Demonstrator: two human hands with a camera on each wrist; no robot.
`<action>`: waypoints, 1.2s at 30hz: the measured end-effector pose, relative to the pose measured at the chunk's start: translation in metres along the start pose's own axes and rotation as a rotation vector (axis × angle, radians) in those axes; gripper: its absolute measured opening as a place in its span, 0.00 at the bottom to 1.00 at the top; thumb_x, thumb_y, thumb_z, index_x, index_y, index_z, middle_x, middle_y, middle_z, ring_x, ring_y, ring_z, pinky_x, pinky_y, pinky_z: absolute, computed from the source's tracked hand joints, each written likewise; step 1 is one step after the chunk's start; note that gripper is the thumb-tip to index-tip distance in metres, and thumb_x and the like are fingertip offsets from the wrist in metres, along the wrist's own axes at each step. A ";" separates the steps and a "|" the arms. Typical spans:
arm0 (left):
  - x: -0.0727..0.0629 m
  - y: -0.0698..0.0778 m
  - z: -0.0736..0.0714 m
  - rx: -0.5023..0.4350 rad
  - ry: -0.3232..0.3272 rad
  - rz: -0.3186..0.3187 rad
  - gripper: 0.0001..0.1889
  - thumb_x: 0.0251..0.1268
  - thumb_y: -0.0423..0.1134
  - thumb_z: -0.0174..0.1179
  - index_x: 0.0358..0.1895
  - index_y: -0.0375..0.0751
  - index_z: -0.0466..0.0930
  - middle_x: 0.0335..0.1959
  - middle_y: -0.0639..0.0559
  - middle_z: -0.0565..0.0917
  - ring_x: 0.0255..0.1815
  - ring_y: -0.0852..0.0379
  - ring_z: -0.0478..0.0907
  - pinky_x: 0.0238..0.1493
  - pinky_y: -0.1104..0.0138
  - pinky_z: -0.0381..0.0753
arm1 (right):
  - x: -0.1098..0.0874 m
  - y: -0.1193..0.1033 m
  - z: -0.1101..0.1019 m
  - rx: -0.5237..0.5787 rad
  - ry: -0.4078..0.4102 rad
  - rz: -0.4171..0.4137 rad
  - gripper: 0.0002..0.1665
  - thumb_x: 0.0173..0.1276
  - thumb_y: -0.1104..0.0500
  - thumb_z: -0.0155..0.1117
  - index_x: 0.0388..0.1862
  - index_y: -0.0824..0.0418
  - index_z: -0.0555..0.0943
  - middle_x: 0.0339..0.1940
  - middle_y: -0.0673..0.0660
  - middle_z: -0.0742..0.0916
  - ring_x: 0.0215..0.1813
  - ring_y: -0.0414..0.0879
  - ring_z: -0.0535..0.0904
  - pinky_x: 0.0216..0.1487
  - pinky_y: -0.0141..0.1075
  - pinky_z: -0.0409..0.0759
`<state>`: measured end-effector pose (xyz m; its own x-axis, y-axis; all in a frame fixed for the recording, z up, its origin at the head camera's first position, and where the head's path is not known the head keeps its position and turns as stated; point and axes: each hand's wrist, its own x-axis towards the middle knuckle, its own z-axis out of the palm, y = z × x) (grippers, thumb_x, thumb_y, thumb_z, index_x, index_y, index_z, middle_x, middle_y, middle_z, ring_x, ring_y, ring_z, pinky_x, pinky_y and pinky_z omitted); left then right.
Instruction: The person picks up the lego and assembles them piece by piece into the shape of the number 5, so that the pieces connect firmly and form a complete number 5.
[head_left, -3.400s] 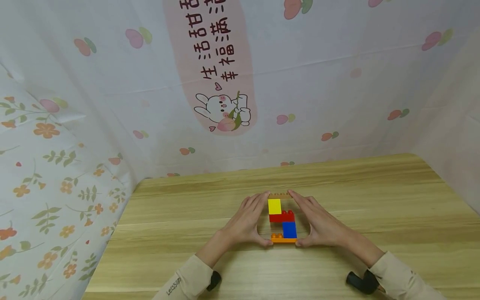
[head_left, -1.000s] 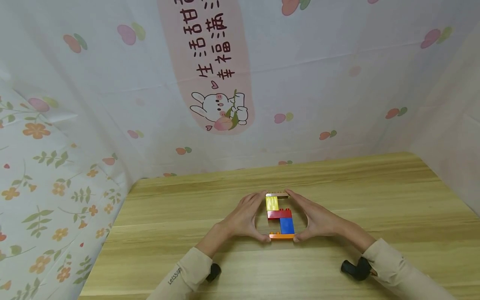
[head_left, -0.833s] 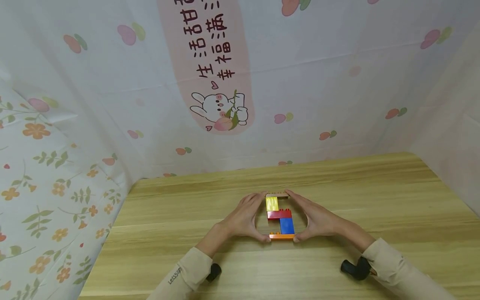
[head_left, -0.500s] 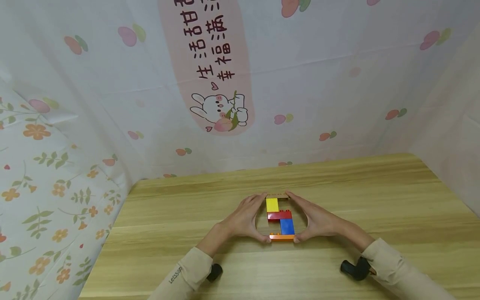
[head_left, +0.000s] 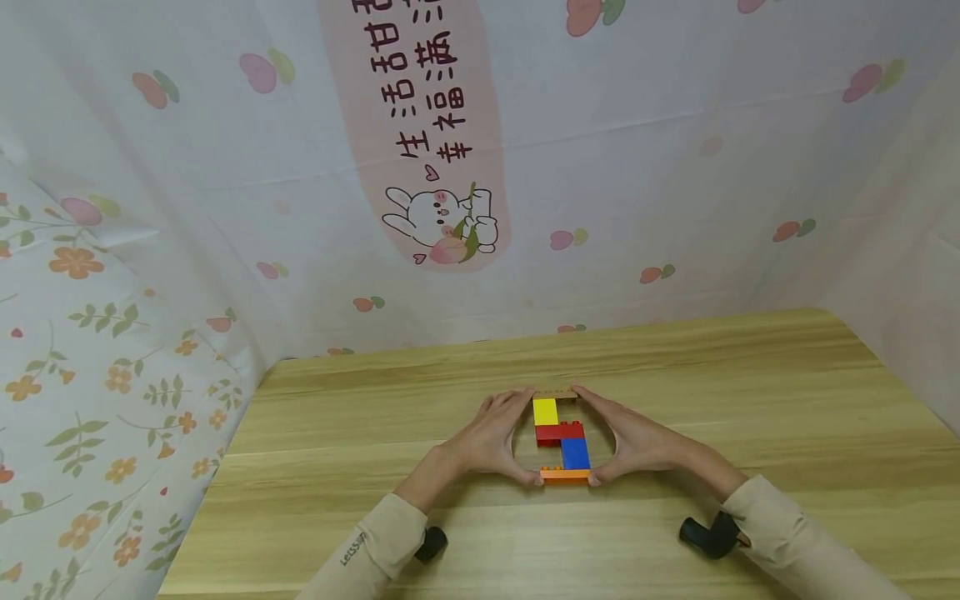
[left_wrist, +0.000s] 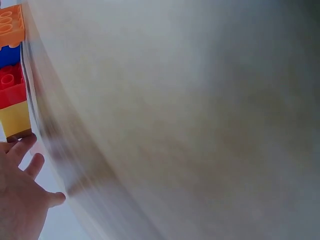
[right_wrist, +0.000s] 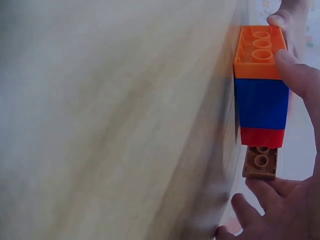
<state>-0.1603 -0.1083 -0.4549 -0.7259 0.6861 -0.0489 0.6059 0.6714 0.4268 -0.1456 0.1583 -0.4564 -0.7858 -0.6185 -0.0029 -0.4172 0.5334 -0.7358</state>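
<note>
My left hand (head_left: 487, 446) and right hand (head_left: 637, 437) hold a stack of toy building bricks from both sides, its length running away from me. Thumbs touch the ends of the near orange brick (head_left: 565, 476); fingertips touch the far brown brick (head_left: 555, 394). Between them, a blue brick (head_left: 575, 454) sits at the right, a red brick (head_left: 558, 432) spans the middle and a yellow brick (head_left: 545, 412) sits at the left, leaving gaps. In the right wrist view, the hollow underside of the orange brick (right_wrist: 260, 45) shows, with brown underside tubes (right_wrist: 261, 161) beyond.
The stack is over the middle of a wood-grain table (head_left: 360, 433). A white printed cloth (head_left: 637, 167) hangs behind the table, with a flowered cloth (head_left: 97, 350) at the left. Black devices (head_left: 711, 536) are at both cuffs.
Both hands keep the same hold. A second ago the yellow face shone with glare; now it is plain, the stack tipped slightly. Over 3.4 seconds, hands and stack have shifted slightly in view.
</note>
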 end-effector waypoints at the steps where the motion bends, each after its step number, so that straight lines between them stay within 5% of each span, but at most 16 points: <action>1: 0.000 0.000 0.000 -0.002 -0.003 -0.005 0.66 0.34 0.69 0.68 0.74 0.41 0.41 0.72 0.50 0.54 0.71 0.52 0.48 0.67 0.45 0.44 | 0.000 0.000 0.000 0.006 -0.005 0.002 0.72 0.39 0.37 0.76 0.74 0.62 0.46 0.73 0.62 0.57 0.70 0.60 0.54 0.62 0.61 0.56; 14: 0.001 0.000 0.003 -0.053 -0.027 -0.035 0.64 0.35 0.65 0.69 0.74 0.40 0.43 0.74 0.47 0.48 0.74 0.49 0.33 0.68 0.47 0.42 | 0.001 0.004 0.000 0.054 -0.044 0.017 0.68 0.42 0.40 0.75 0.74 0.63 0.47 0.72 0.65 0.56 0.69 0.64 0.52 0.59 0.67 0.54; 26: 0.004 -0.005 0.006 -0.032 -0.078 -0.031 0.65 0.39 0.68 0.65 0.74 0.43 0.33 0.74 0.49 0.44 0.73 0.51 0.40 0.68 0.47 0.36 | 0.003 0.011 0.004 0.046 -0.045 0.027 0.69 0.42 0.40 0.75 0.74 0.62 0.46 0.73 0.65 0.54 0.68 0.67 0.51 0.57 0.70 0.52; 33: -0.005 -0.012 0.008 -0.130 -0.052 0.004 0.67 0.38 0.66 0.68 0.74 0.48 0.27 0.75 0.50 0.42 0.73 0.50 0.40 0.66 0.43 0.40 | 0.007 0.008 0.009 0.158 -0.065 0.060 0.70 0.44 0.43 0.76 0.75 0.63 0.43 0.74 0.64 0.51 0.71 0.66 0.46 0.60 0.68 0.49; 36: -0.013 -0.017 0.006 -0.147 -0.016 0.012 0.65 0.41 0.66 0.66 0.74 0.48 0.28 0.75 0.49 0.39 0.74 0.48 0.36 0.66 0.43 0.40 | 0.005 0.010 0.008 0.202 -0.001 0.079 0.63 0.51 0.46 0.72 0.75 0.62 0.43 0.74 0.64 0.52 0.72 0.65 0.45 0.62 0.66 0.47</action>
